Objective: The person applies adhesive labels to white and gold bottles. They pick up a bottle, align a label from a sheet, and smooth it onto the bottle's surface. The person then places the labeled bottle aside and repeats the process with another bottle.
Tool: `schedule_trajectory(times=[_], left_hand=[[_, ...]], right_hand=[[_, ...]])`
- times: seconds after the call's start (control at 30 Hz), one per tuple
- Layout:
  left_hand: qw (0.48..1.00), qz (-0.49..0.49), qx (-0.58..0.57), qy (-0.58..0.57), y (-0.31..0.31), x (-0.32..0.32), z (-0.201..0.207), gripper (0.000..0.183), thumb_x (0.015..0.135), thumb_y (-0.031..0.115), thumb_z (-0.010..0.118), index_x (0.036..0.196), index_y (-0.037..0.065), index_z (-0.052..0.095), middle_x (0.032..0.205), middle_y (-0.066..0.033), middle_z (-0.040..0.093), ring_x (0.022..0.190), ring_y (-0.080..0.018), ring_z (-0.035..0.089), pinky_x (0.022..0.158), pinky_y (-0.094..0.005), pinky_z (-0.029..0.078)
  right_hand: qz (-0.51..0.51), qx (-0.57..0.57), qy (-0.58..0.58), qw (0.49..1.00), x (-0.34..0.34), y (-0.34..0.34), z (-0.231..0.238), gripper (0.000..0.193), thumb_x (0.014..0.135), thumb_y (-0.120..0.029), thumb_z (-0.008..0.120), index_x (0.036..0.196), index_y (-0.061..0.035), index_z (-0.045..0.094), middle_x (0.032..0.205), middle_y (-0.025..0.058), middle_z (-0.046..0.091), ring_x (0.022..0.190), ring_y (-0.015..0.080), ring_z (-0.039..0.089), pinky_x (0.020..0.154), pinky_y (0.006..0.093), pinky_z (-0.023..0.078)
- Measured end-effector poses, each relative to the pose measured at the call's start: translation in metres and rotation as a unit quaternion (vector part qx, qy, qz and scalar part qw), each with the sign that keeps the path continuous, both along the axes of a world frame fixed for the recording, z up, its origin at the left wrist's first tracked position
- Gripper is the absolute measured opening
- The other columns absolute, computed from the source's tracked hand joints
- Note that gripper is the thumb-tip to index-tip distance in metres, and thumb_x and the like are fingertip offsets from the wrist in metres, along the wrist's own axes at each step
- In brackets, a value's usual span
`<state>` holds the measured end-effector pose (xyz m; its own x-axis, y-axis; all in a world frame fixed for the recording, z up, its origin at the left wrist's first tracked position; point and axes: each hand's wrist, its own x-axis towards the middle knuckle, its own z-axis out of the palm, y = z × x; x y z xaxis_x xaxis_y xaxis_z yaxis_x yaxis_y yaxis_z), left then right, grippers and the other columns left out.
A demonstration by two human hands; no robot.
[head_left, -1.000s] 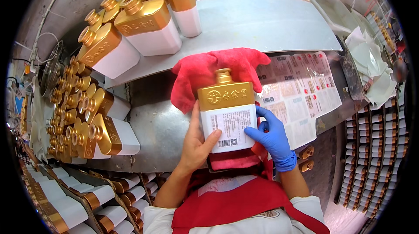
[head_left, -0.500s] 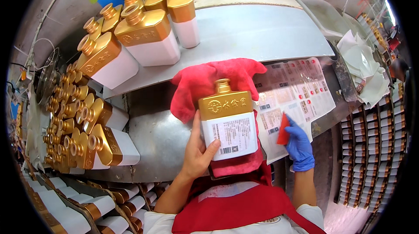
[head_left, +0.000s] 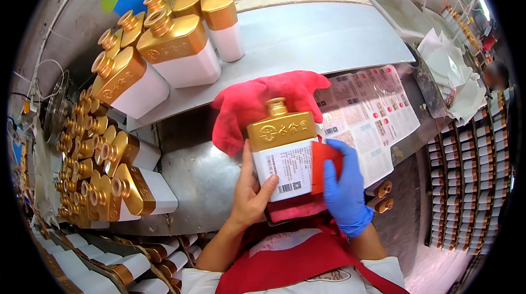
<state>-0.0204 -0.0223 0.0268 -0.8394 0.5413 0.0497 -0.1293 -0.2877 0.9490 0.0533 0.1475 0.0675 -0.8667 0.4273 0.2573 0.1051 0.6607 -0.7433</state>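
Observation:
A flat bottle (head_left: 282,128) with a gold shoulder and neck and a white body leans upright in front of me, a printed label on its front. My left hand (head_left: 253,198) is closed round its lower left side, thumb across the front. My right hand (head_left: 346,192), in a blue glove, grips a flat red scraper (head_left: 318,168) against the right edge of the label; its fingertips are partly hidden. Behind and beneath the bottle lies a pink-red cloth (head_left: 235,105). To the right is a sheet of printed labels (head_left: 378,116).
Several gold-and-white bottles (head_left: 178,53) stand on the raised metal shelf (head_left: 318,33) at the far left. More bottles (head_left: 148,190) crowd the left of the table. Racks of bottles (head_left: 471,179) fill the right side. Crumpled white paper (head_left: 449,75) lies at the far right.
My right hand has moved left from the label sheet to the bottle, bringing the red scraper against its right side. My left hand still holds the bottle. The view has shifted slightly.

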Motion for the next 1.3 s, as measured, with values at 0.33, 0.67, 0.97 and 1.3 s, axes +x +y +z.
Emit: schedule_trajectory(times=[0.33, 0.67, 0.97, 1.3], left_hand=[[0.999, -0.019, 0.028, 0.020, -0.004, -0.003, -0.007, 0.075, 0.097, 0.017, 0.044, 0.147, -0.002, -0.009, 0.149, -0.0163, 0.024, 0.132, -0.0224, 0.034, 0.108, -0.0323, 0.026], [0.991, -0.042, 0.114, -0.060, -0.006, -0.006, -0.008, 0.096, 0.091, 0.061, 0.039, 0.147, -0.001, -0.010, 0.150, -0.0168, 0.020, 0.134, -0.0239, 0.030, 0.108, -0.0337, 0.028], [0.993, -0.027, 0.059, -0.099, -0.007, -0.007, -0.007, 0.105, 0.083, 0.076, 0.031, 0.148, 0.000, -0.001, 0.153, -0.0134, 0.017, 0.140, -0.0249, 0.022, 0.112, -0.0381, 0.021], [0.995, -0.030, 0.095, 0.003, -0.011, 0.012, -0.025, 0.116, 0.077, 0.054, 0.069, 0.147, 0.000, -0.006, 0.154, -0.0203, 0.009, 0.141, -0.0307, 0.017, 0.113, -0.0393, 0.015]], right_hand=[[0.079, 0.143, 0.151, 0.975, -0.019, -0.002, 0.008, 0.043, 0.072, 0.004, 0.067, 0.112, -0.0100, 0.064, 0.095, 0.0059, 0.060, 0.074, 0.0158, 0.056, 0.065, 0.0267, 0.045], [0.290, 0.128, 0.119, 0.941, -0.009, -0.019, 0.021, 0.044, 0.056, -0.003, 0.076, 0.095, -0.0203, 0.070, 0.088, -0.0026, 0.066, 0.065, 0.0167, 0.059, 0.062, 0.0302, 0.047], [0.430, 0.084, 0.004, 0.899, 0.016, -0.012, 0.006, 0.035, 0.067, -0.009, 0.069, 0.101, -0.0178, 0.068, 0.090, -0.0001, 0.065, 0.077, 0.0198, 0.062, 0.071, 0.0317, 0.051], [0.172, 0.045, 0.036, 0.983, -0.017, -0.023, 0.022, 0.037, 0.075, -0.006, 0.071, 0.111, -0.0140, 0.064, 0.079, 0.0064, 0.062, 0.066, 0.0232, 0.062, 0.057, 0.0335, 0.051]])
